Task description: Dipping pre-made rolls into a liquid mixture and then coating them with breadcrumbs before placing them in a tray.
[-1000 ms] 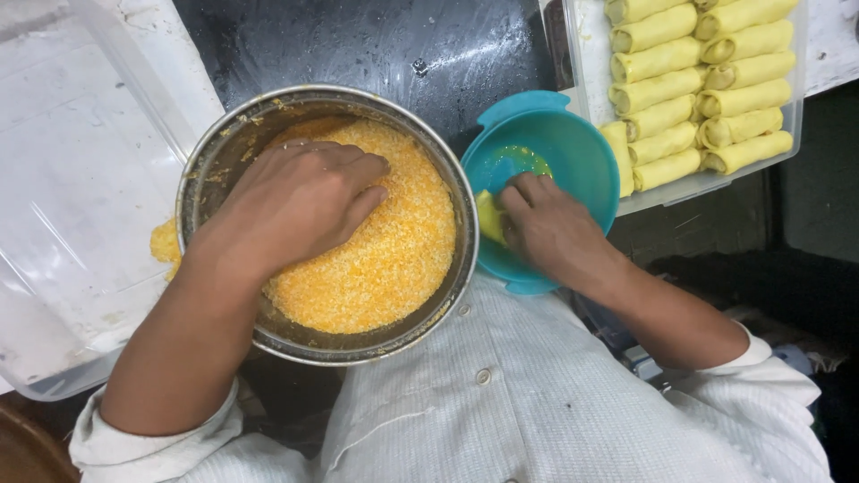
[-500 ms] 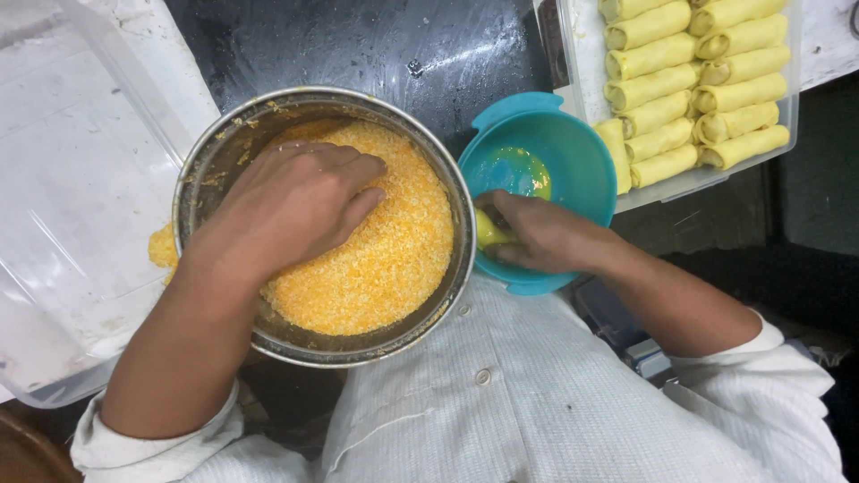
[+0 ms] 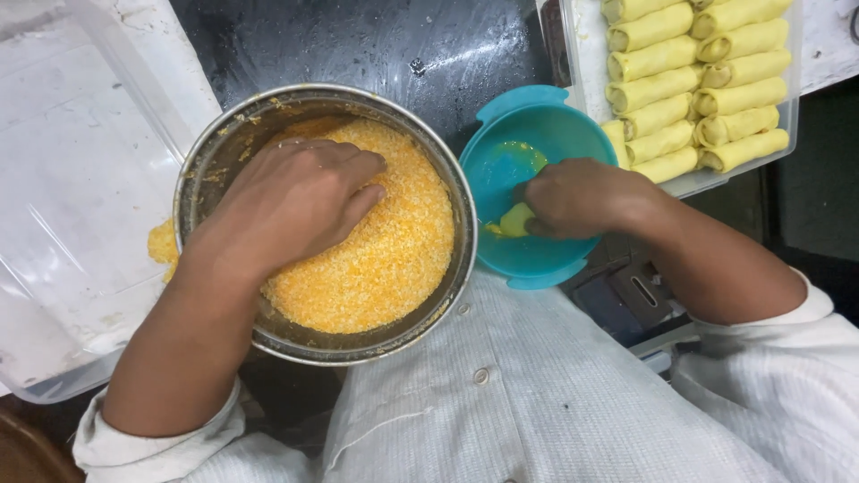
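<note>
My left hand (image 3: 291,199) rests palm down on orange-yellow crumbs (image 3: 385,259) that fill a round metal bowl (image 3: 204,170); its fingers are pressed into the crumbs, and whether it holds anything beneath is hidden. My right hand (image 3: 577,197) is inside a teal plastic bowl (image 3: 528,259) and grips a pale yellow roll (image 3: 514,219), wet with yellow liquid that pools at the bowl's bottom.
A clear tray (image 3: 778,152) of several pale yellow rolls sits at the upper right. A large clear plastic tray (image 3: 80,206) with one crumbed piece (image 3: 161,243) lies at the left. A dark wet counter (image 3: 385,45) stretches beyond the bowls.
My right hand has shifted inside the teal bowl, turning the roll toward the bowl's near left side. My left hand has stayed on the crumbs.
</note>
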